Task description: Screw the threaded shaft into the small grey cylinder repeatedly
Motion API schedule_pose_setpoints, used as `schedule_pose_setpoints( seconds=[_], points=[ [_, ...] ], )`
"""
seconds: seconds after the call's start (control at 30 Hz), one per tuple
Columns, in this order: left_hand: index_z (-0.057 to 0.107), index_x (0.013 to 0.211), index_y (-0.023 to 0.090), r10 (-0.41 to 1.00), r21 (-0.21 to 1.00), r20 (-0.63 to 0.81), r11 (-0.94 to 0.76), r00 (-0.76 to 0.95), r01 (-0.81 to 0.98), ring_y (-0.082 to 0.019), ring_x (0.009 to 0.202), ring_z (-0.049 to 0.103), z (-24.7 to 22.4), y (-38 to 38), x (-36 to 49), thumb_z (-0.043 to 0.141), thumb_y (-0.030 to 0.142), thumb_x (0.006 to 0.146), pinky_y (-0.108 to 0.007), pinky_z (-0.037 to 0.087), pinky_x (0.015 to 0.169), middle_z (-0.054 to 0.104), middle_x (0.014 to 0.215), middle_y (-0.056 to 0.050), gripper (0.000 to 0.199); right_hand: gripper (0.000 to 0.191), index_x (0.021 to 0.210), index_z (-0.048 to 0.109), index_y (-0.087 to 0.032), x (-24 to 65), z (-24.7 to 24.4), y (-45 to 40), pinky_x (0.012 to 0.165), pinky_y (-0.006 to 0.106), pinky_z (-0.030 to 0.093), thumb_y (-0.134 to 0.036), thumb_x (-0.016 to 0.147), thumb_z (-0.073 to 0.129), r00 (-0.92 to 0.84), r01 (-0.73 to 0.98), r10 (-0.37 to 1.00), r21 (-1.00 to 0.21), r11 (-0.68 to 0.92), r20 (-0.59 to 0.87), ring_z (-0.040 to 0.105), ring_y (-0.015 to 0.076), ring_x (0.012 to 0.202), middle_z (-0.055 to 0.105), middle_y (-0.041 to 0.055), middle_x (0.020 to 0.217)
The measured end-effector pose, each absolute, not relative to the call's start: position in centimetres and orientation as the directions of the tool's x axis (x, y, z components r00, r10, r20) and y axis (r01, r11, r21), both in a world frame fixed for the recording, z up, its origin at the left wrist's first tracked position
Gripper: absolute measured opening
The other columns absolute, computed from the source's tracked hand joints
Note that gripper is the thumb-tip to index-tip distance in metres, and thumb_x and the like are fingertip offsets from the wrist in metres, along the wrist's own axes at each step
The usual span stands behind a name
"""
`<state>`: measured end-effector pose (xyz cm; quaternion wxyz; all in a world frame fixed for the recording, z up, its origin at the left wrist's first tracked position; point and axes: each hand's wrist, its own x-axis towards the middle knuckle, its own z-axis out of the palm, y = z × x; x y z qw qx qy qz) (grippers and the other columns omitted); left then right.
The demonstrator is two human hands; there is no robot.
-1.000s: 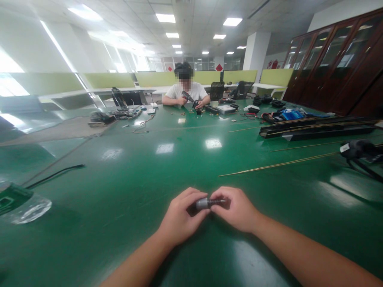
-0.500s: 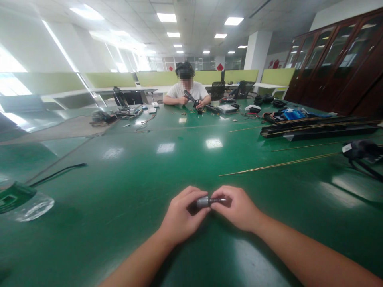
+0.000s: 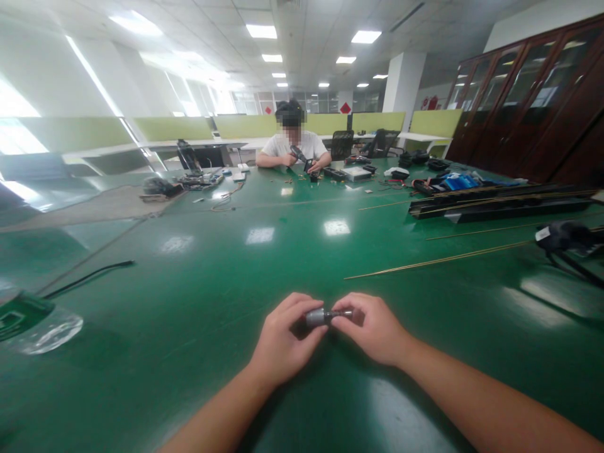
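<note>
A small grey metal cylinder with a thin, ridged dark shaft [image 3: 315, 316] lies level between my two hands, just over the green table [image 3: 212, 277]. My left hand [image 3: 285, 343] is closed round the thick grey end, thumb below and fingers above. On the right side, the thumb and fingertips of my right hand [image 3: 375, 327] pinch the thin shaft, whose bright tip shows between them. The exact kind of part is too small to make out. Part of the grey end is hidden in my left palm.
Thin brass-coloured rods [image 3: 425, 263] and a black strapped device [image 3: 569, 239] lie to the right, with long black channels [image 3: 472, 211] behind. A plastic bottle [image 3: 51, 330] lies at left near a black cable [image 3: 101, 270]. Across the table, a person [image 3: 295, 148] holds a dark tool.
The view has shifted slightly. Both hands keep their hold on the grey part, with a slightly wider gap between the thick end and my right fingertips.
</note>
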<state>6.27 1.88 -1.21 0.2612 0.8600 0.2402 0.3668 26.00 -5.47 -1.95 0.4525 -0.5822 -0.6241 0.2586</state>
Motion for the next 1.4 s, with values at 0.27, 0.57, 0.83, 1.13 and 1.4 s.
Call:
schedule_pose_setpoints(
  seconds=[0.27,0.57,0.83,1.13,1.4],
  points=[
    [0.068,0.108,0.023,0.621,0.628,0.511,-0.742,0.594,0.236,-0.017,0.095,0.062,-1.06,1.99,6.32,0.071,0.020,0.083,-0.029,0.050,0.084,0.066,0.102,-0.003,0.026,0.010,0.091,0.074,-0.020,26.12,-2.15,-5.42,0.061,0.025,0.046,-0.025,0.083,0.071,0.113,0.486,0.960,-0.857,0.171,0.256,0.061,0.0151,0.067,0.072,0.0014,0.082],
    [0.069,0.107,0.024,0.633,0.620,0.523,-0.742,0.571,0.255,-0.017,0.095,0.062,-1.12,2.10,6.19,0.072,0.020,0.082,-0.029,0.049,0.085,0.067,0.102,-0.002,0.026,0.011,0.092,0.073,-0.021,26.21,-2.58,-5.26,0.061,0.025,0.046,-0.022,0.082,0.071,0.145,0.469,0.952,-0.866,0.173,0.269,0.059,0.0142,0.066,0.070,-0.0001,0.081],
    [0.069,0.106,0.022,0.645,0.629,0.529,-0.734,0.551,0.255,-0.019,0.094,0.062,-1.03,2.24,6.16,0.072,0.020,0.082,-0.031,0.050,0.084,0.067,0.101,-0.004,0.025,0.011,0.092,0.072,-0.020,26.16,-2.43,-5.24,0.060,0.025,0.046,-0.021,0.081,0.070,0.153,0.474,0.951,-0.864,0.169,0.270,0.059,0.0142,0.065,0.069,0.0000,0.081],
    [0.070,0.104,0.021,0.645,0.616,0.543,-0.741,0.538,0.268,-0.020,0.093,0.063,-0.90,2.33,6.04,0.070,0.019,0.081,-0.032,0.051,0.082,0.067,0.100,-0.005,0.023,0.011,0.092,0.072,-0.020,26.16,-2.24,-5.32,0.060,0.025,0.046,-0.021,0.081,0.070,0.158,0.485,0.951,-0.860,0.159,0.265,0.058,0.0138,0.064,0.068,-0.0003,0.078],
    [0.071,0.102,0.021,0.656,0.603,0.542,-0.739,0.525,0.300,-0.019,0.091,0.064,-0.84,2.51,5.90,0.071,0.019,0.080,-0.032,0.052,0.082,0.068,0.099,-0.005,0.022,0.012,0.094,0.072,-0.020,26.54,-2.31,-5.27,0.060,0.025,0.046,-0.021,0.082,0.069,0.167,0.475,0.950,-0.866,0.156,0.263,0.059,0.0145,0.065,0.070,0.0012,0.081]
  ],
)
